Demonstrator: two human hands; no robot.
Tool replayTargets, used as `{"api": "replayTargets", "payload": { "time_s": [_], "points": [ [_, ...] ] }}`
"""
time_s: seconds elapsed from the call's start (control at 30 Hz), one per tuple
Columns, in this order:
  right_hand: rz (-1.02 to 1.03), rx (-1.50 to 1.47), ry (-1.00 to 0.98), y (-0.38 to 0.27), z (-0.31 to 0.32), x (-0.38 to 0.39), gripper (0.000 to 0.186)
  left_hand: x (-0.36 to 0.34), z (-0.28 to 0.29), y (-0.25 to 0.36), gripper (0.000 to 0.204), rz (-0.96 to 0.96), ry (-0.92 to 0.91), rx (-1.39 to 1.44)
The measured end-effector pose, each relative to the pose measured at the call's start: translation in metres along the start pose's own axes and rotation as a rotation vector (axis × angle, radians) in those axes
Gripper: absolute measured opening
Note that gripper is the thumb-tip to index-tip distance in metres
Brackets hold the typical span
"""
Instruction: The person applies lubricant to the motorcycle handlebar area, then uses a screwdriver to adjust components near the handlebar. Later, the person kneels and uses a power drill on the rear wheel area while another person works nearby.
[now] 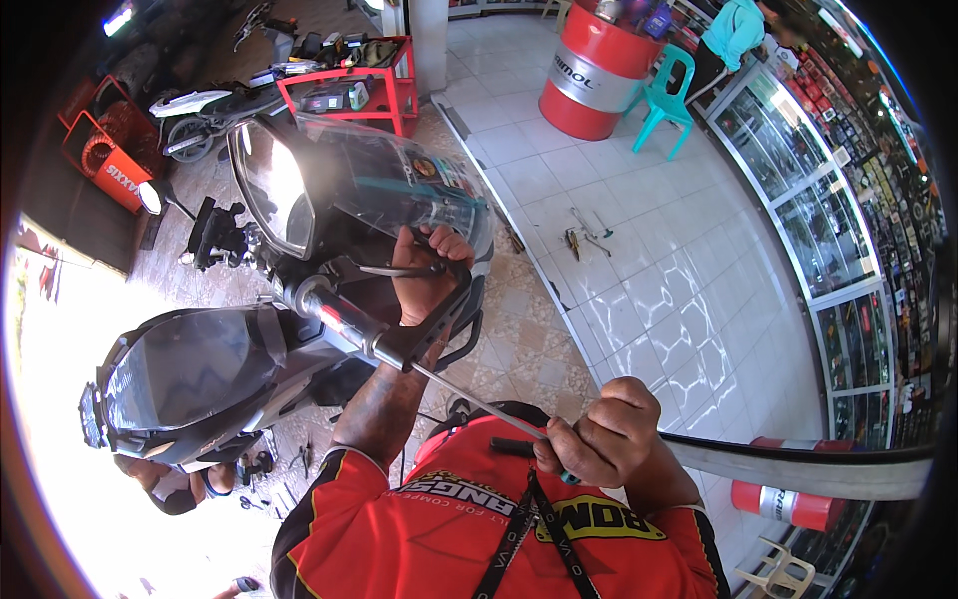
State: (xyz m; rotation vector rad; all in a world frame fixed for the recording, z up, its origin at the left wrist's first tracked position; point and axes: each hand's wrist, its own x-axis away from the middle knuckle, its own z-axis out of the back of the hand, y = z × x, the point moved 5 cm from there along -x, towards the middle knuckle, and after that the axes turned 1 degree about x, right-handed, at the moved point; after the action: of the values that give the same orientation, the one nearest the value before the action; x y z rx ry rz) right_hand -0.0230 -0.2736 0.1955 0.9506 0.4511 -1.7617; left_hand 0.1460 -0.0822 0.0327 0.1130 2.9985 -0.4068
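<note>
A dark motor scooter [190,374] stands in front of me to the left, its handlebar grip [339,314] pointing toward me. My left hand [429,275] is closed around the dark hand guard [439,321] near the brake lever [394,270], with my forearm passing beneath the bar end. In my closed right hand [604,434] is the handle of a T-handle wrench [474,399]. Its long thin shaft runs up to the bar end [391,349], where the tip is hidden. Above the handlebar are a mirror [271,185] and a clear windscreen [369,170].
A red tool cart [399,90] stands beyond the scooter. Several tools [584,238] lie on the white tiles. Farther off are a red drum [589,80], a teal chair [667,105] and a person in teal [733,40]. Glass display cases [798,180] line the right; another person [185,484] is at lower left.
</note>
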Motion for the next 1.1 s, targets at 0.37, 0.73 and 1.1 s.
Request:
{"api": "replayTargets", "payload": {
  "time_s": [0.37,0.73,1.1],
  "points": [
    [-0.109,-0.002,0.001,-0.0009,-0.0027,0.0017,0.021,-0.0006,0.0039,0.0025,0.027,0.029,0.058,-0.024],
    [-0.196,-0.03,-0.048,-0.0021,-0.0054,0.0024,0.025,-0.0015,0.0051,0.0039,0.027,0.044,0.065,-0.033],
    [-0.335,-0.095,-0.072,-0.0026,-0.008,0.0051,0.023,-0.0021,0.0061,0.0033,0.028,0.058,0.061,-0.032]
  ]
}}
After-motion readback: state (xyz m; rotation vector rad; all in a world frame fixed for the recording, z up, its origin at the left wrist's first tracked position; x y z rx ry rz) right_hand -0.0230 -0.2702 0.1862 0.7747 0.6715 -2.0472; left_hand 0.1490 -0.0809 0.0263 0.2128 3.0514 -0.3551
